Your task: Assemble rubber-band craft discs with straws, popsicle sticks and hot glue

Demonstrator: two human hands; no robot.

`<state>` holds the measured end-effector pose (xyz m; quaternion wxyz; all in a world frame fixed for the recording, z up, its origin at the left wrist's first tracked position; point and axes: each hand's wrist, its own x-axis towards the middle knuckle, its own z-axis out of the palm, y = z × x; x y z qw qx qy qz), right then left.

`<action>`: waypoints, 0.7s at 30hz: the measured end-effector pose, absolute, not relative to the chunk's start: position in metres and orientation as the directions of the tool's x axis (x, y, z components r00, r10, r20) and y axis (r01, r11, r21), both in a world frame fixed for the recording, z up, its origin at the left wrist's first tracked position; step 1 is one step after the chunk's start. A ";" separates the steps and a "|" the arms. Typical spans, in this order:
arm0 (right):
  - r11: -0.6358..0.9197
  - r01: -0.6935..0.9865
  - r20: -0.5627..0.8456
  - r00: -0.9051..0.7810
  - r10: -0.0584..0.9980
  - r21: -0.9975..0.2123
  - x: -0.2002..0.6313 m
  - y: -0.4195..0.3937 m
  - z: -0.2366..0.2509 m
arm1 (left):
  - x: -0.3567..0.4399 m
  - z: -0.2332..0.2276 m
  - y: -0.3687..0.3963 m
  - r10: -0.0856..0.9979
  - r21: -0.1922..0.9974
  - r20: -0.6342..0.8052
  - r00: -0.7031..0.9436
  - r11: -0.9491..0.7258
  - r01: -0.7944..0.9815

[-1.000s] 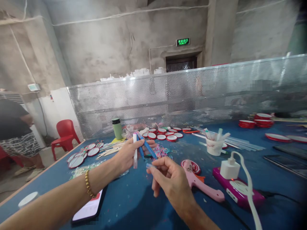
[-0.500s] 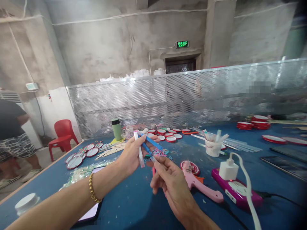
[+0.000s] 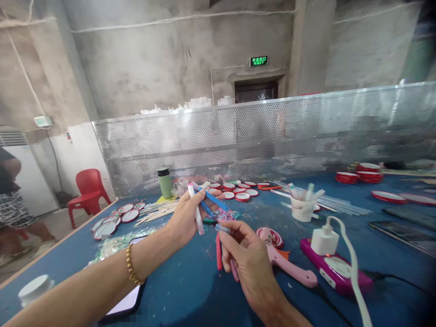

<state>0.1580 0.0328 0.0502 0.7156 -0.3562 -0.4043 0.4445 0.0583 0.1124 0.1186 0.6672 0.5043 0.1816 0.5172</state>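
My left hand is closed on several slim marker-like pens: a white pen with a pink end and blue pens fanned out past the fingers. My right hand pinches a small translucent bluish cap between thumb and forefinger, apart from the blue pens. A red pen and a pink pen stick out below its curled fingers. Behind the hands lies a pile of thin pink and blue bands or strings, partly covered by the left hand.
Right of my hands lie a pink-handled tool, a purple power strip and a cup of pens. A phone is under my left forearm. Red-rimmed discs, a green bottle and a perforated metal screen stand behind.
The bluish cap in my right hand has come away from the end of a blue pen. The red pen below shows more. A person at the left has shifted leftward.
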 end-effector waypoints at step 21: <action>0.314 -0.063 0.303 0.145 0.942 -0.947 0.163 0.033 0.045 | 0.060 0.116 0.106 0.881 0.871 0.206 0.426 0.033 -0.490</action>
